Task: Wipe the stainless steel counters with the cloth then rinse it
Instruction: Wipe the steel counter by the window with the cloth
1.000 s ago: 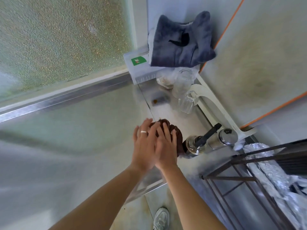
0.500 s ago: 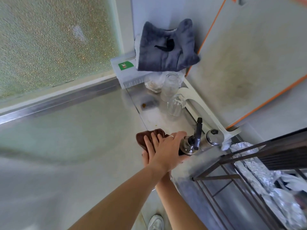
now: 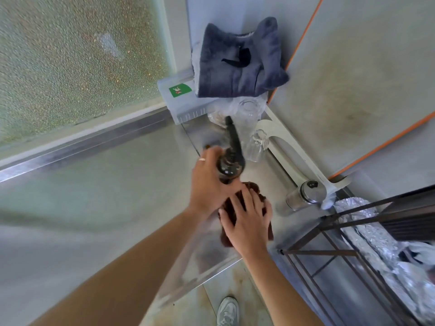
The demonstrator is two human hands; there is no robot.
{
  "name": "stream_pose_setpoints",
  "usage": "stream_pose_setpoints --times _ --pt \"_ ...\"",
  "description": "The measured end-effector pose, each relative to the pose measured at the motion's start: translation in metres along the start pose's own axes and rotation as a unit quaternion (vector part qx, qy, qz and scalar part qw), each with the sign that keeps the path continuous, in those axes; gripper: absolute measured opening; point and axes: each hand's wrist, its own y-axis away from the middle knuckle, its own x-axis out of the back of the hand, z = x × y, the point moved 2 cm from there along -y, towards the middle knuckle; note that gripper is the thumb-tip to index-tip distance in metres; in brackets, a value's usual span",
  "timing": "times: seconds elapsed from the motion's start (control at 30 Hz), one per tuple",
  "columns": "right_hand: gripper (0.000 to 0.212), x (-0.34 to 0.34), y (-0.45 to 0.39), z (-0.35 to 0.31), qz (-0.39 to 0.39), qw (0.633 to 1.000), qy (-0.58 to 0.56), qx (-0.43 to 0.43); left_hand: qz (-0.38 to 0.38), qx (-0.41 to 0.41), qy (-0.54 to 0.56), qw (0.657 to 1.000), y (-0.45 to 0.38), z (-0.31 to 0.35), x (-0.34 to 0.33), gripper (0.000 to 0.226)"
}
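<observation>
Near the worktop's (image 3: pixel 146 175) right-hand edge, beside the wall, we press the brown cloth (image 3: pixel 237 203) flat under our right hand (image 3: pixel 249 222), fingers spread and straight on top of it. Our left hand (image 3: pixel 209 182) grips a dark bottle with a long black spout (image 3: pixel 231 158), lifted just above the cloth's far end. A steel shaker (image 3: pixel 306 192) lies near the cloth, toward the wall, with a clear glass (image 3: pixel 256 147) further back. We judge the cloth soft, light and limp, likely damp; it will bunch rather than slide, so a flat palm suits wiping, and gathering it into the fist suits rinsing.
</observation>
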Motion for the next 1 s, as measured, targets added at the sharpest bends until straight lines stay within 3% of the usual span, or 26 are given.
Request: stream_pose_setpoints --times 0.23,0.37,0.6,1.0 --pt "0.066 -0.019 -0.032 -0.015 -0.005 1.000 0.006 -0.024 0.075 0.088 -0.084 0.990 -0.002 -0.081 0.070 0.067" --pt "0.068 -0.024 -0.059 -0.030 -0.004 1.000 0.012 -0.009 0.101 0.110 -0.078 0.986 -0.001 -0.099 0.084 0.073" --pt "0.060 -0.042 -0.121 -0.068 -0.016 0.999 -0.002 0.041 0.111 0.109 -0.075 0.985 -0.010 -0.120 0.082 0.075" --pt "0.061 -0.054 -0.189 -0.092 0.001 0.996 -0.004 0.091 0.112 0.072 -0.206 0.969 -0.013 -0.145 0.067 0.087"
